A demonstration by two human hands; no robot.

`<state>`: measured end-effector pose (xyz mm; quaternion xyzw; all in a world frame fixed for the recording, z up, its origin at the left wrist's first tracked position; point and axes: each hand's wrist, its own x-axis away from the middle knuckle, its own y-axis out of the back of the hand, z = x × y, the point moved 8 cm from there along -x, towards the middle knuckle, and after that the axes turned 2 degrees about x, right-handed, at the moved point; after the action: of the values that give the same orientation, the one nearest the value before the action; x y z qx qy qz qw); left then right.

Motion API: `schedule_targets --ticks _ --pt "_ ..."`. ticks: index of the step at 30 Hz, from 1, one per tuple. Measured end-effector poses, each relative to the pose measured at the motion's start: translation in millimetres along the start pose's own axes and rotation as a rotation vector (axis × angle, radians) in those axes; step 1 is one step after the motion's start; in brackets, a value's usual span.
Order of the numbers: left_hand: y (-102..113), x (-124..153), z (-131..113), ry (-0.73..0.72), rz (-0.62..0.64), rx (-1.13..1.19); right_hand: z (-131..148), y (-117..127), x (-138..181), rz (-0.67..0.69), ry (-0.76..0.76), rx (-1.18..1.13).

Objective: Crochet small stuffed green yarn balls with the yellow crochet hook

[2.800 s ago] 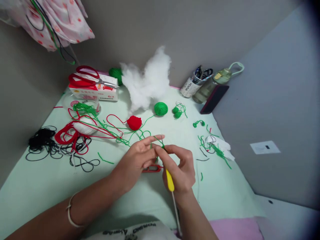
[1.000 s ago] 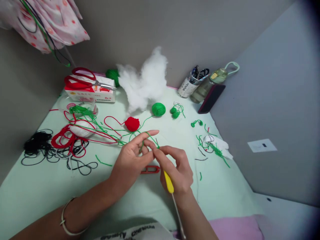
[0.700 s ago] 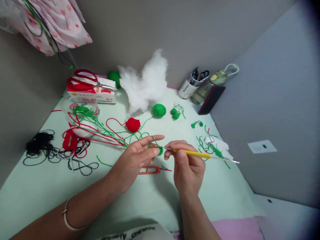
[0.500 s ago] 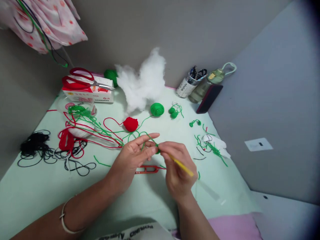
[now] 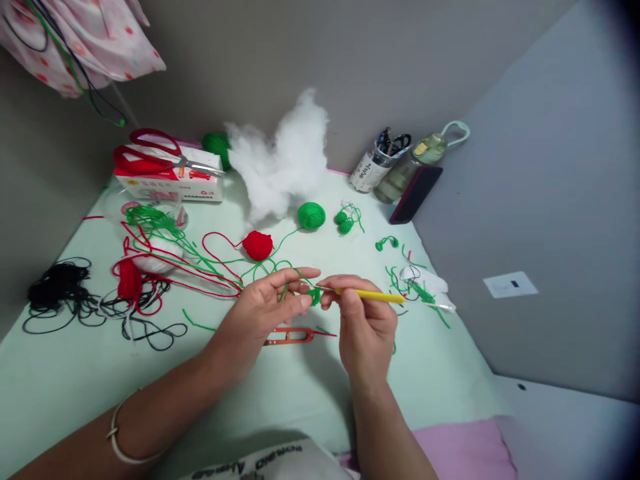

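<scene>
My left hand [image 5: 265, 308] is closed on a small piece of green crochet work [image 5: 314, 296], pinching it between thumb and fingers. Green yarn runs over its raised index finger and back toward a green yarn ball [image 5: 311, 216]. In my right hand [image 5: 367, 327] is a crochet hook with a yellow handle [image 5: 375, 295], held almost level. Its metal shaft points left and reaches the top of the green piece; whether the tip sits in a stitch I cannot tell. Below my left hand lie orange thread snips [image 5: 290, 336], partly covered by it.
A red yarn ball [image 5: 258, 245] and white stuffing [image 5: 285, 160] lie beyond my hands. Tangled black yarn [image 5: 57, 287] is at left, near a box [image 5: 200, 185] topped by red-handled scissors [image 5: 150, 152]. A pen cup [image 5: 369, 171], bottle [image 5: 397, 179] and phone [image 5: 417, 195] stand at back right.
The crochet hook has swung from slanting down to the right to nearly level, and more of its metal shaft shows. My right hand has turned with it. My left hand keeps the green piece.
</scene>
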<state>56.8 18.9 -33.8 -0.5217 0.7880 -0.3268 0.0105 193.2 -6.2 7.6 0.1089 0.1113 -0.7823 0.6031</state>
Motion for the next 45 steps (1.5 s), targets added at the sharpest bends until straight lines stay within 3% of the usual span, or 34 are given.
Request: schedule_targets --ticks 4,8,13,19,23,26,29,31,34,37,41,45 --pt "1.9 1.7 -4.4 -0.022 -0.024 -0.071 -3.9 1.9 -0.6 0.019 -0.056 -0.140" --pt "4.2 2.8 -6.9 -0.046 -0.039 -0.108 3.2 1.3 1.4 0.022 -0.016 -0.104" --pt "9.0 4.4 -12.0 -0.111 -0.109 -0.171 20.0 -1.3 7.4 0.038 0.140 0.151" --pt "6.8 6.3 -13.1 -0.150 -0.152 -0.132 34.6 -17.7 21.8 0.161 0.462 0.531" --pt "-0.8 1.4 4.1 0.025 -0.033 0.081 35.4 -21.7 30.4 0.108 0.556 0.795" --pt "-2.3 -0.6 10.7 0.128 0.008 0.198 34.8 -12.1 23.1 0.045 0.454 0.594" --pt "1.5 -0.8 4.6 0.080 -0.025 0.171 24.3 2.0 8.8 -0.053 0.239 0.232" --pt "-0.6 0.5 1.9 0.050 -0.005 0.113 18.2 0.4 3.2 -0.040 0.161 0.109" --pt "-4.2 2.1 0.1 -0.009 0.019 0.060 17.6 -6.9 3.1 0.011 0.175 0.125" --pt "-1.2 1.7 0.8 -0.047 -0.027 0.065 22.2 -11.3 10.5 0.035 0.266 0.311" --pt "-3.1 -1.1 13.1 0.110 0.011 0.209 32.9 -15.9 20.8 0.066 0.457 0.557" --pt "2.2 -4.1 8.0 0.084 -0.028 0.253 26.4 1.6 10.6 -0.048 0.304 0.270"
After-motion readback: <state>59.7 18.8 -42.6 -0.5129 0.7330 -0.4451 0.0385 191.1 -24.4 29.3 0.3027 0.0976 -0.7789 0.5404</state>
